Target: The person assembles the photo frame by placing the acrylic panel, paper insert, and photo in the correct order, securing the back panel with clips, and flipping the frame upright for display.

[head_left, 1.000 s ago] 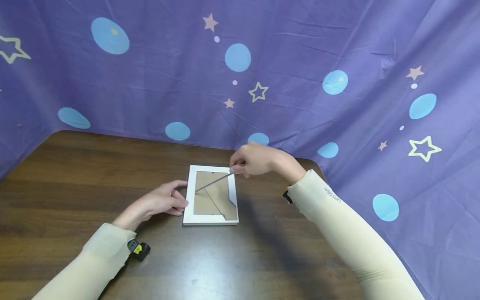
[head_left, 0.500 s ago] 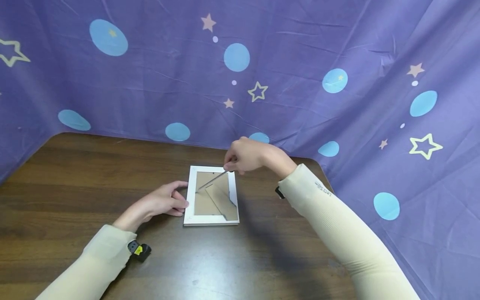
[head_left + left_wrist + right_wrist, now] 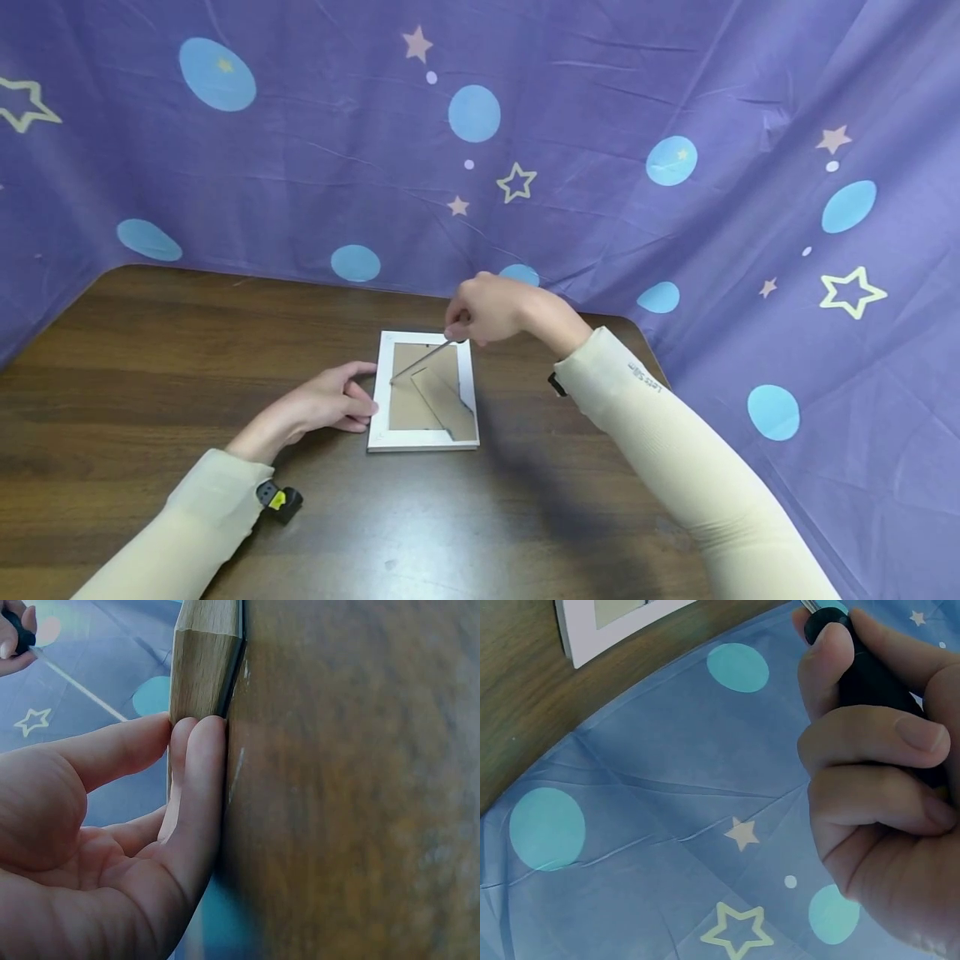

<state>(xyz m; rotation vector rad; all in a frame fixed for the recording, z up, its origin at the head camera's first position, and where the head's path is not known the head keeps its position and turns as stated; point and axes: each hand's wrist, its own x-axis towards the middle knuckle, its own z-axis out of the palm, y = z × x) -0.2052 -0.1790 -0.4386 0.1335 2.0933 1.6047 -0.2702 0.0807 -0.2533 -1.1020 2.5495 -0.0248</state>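
Observation:
A white picture frame (image 3: 381, 433) lies face down on the table, its brown backing board (image 3: 405, 408) and a slanted stand leg (image 3: 444, 400) showing. My left hand (image 3: 330, 400) holds the frame's left side. In the left wrist view, the thumb touches the wooden edge (image 3: 202, 671) and bent fingers (image 3: 202, 765) press against it low down. Over the frame's far right corner, my right hand (image 3: 495, 308) grips a screwdriver (image 3: 422, 361) by its black handle (image 3: 874, 679). Its thin metal shaft slants down left, tip at the inner left edge of the frame.
The brown wooden table (image 3: 225, 333) has a rounded far right corner. A purple curtain (image 3: 585, 108) with stars and blue spots hangs close behind it and along the right. Black straps (image 3: 279, 500) sit at both wrists.
My right hand has shifted a little left and slightly up, so the screwdriver shaft stands steeper. Its tip remains by the frame's left inner edge. The left hand and frame have stayed put.

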